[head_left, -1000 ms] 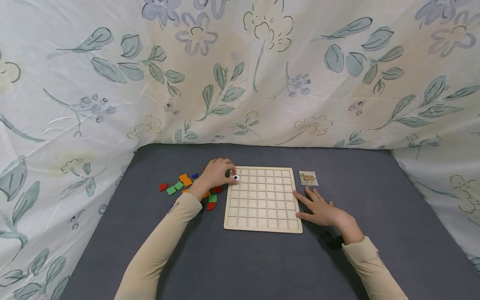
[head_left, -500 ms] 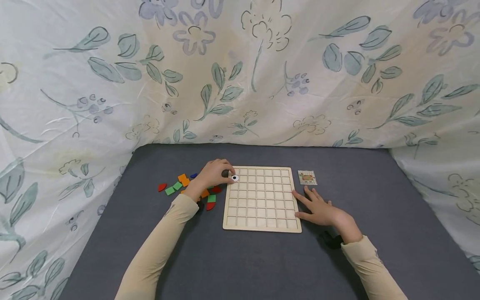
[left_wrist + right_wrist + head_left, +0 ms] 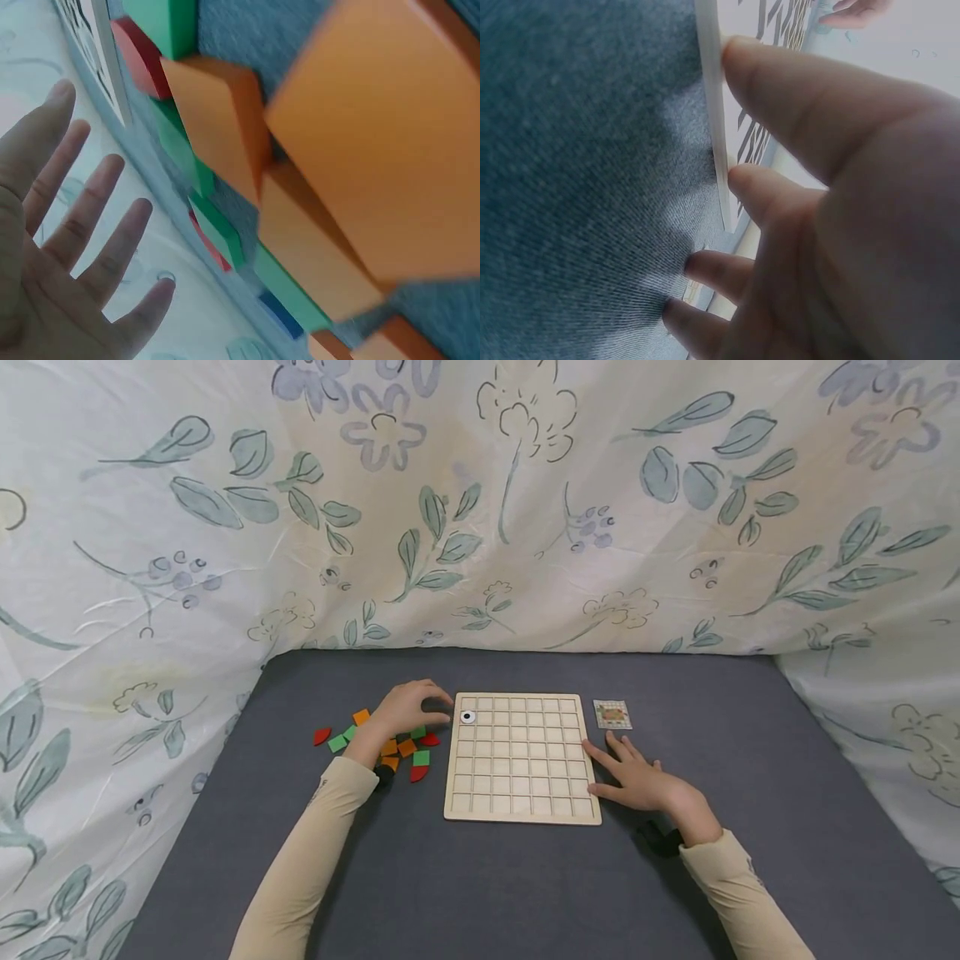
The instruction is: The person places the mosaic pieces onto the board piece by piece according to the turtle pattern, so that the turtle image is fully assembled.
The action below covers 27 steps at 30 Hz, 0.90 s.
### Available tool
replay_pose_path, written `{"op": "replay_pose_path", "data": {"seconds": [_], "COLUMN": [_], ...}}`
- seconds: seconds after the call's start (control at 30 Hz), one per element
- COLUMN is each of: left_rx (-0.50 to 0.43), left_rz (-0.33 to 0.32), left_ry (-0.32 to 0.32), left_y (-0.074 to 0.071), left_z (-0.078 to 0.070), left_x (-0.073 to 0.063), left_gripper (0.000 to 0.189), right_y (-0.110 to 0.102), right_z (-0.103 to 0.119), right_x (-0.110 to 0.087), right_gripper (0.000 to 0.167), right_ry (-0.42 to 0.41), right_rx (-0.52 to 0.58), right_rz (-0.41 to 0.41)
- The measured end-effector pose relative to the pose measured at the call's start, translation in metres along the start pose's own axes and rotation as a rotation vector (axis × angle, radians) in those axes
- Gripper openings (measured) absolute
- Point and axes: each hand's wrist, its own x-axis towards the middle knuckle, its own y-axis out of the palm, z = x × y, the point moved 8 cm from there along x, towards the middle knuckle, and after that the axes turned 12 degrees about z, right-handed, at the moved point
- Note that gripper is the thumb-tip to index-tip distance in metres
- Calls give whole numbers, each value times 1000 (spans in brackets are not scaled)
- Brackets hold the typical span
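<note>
A wooden grid board (image 3: 525,821) lies on the dark cloth. One white round piece with a black dot, like an eye (image 3: 468,717), sits in a cell near its upper left corner. Just left of the board, my left hand (image 3: 405,710) hovers over loose coloured pieces; the left wrist view shows its fingers (image 3: 97,191) spread and holding nothing. Orange square pieces (image 3: 390,142) fill much of that view. At the board's right edge rests my right hand (image 3: 637,777), its thumb and a fingertip touching the rim, seen close in the right wrist view.
A small patterned card (image 3: 612,715) lies right of the board's upper corner. Red (image 3: 322,736), green (image 3: 422,758) and orange pieces are scattered left of the board. A floral curtain (image 3: 480,527) hangs behind the dark table cloth (image 3: 510,893).
My left hand has let go of the eye piece, leaving it on the board, and moved left over the loose pieces. My right hand keeps its place at the board's edge.
</note>
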Motion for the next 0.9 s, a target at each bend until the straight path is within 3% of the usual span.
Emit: {"op": "replay_pose_path", "data": {"seconds": [0.27,0.57,0.9], "left_rx": [-12,34,106], "left_rz": [-12,-35,-39], "left_ry": [-1,-46,-103], "left_y": [-4,-16,-26], "left_z": [12,32,57], "left_x": [-12,-22,-23], "left_gripper": [30,30,28], "right_y": [1,0,0], "right_z": [0,0,-1], "right_x": [-1,-1,0], "right_gripper": [75,76,76], "right_ry": [1,-3,12], "right_rx": [2,8,4], "right_rz": [-3,-5,-2]}}
